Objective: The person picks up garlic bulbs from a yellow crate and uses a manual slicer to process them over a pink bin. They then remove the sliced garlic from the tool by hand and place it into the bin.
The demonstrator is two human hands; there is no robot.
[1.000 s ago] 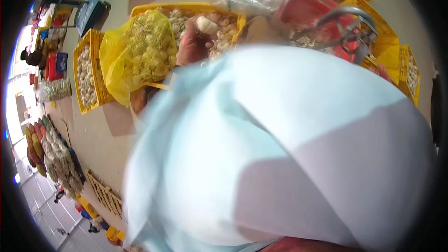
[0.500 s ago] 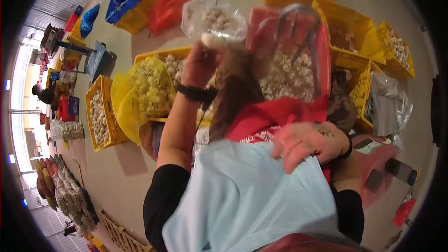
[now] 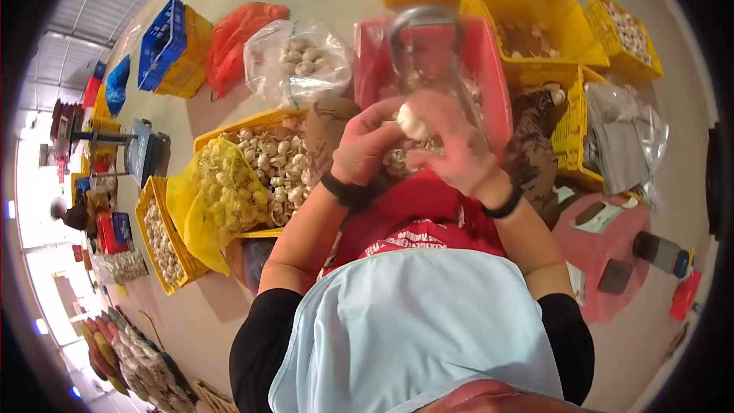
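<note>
A white garlic bulb (image 3: pixel 414 121) is between my two hands, above the near part of a pink bin (image 3: pixel 489 61). My left hand (image 3: pixel 367 142) has its fingertips closed on the bulb's left side. My right hand (image 3: pixel 457 150) is beside the bulb on the right, blurred, with thumb and fingers apart. Whether its fingers touch the bulb is unclear. A grey metal frame (image 3: pixel 426 17) stands over the bin. Left of my hands, a yellow crate (image 3: pixel 222 131) holds loose garlic and a yellow net bag (image 3: pixel 222 191) of bulbs.
A clear plastic bag of bulbs (image 3: pixel 264 65) and a red bag (image 3: pixel 237 34) lie beyond the yellow crate. More yellow crates (image 3: pixel 535 0) stand at the upper right. Grey plastic bags (image 3: pixel 619 130) and a pink stool-like object (image 3: pixel 604 252) are at the right.
My left hand has moved right and down with the white bulb. My right hand has risen from my lap to the bulb. The camera view has shifted.
</note>
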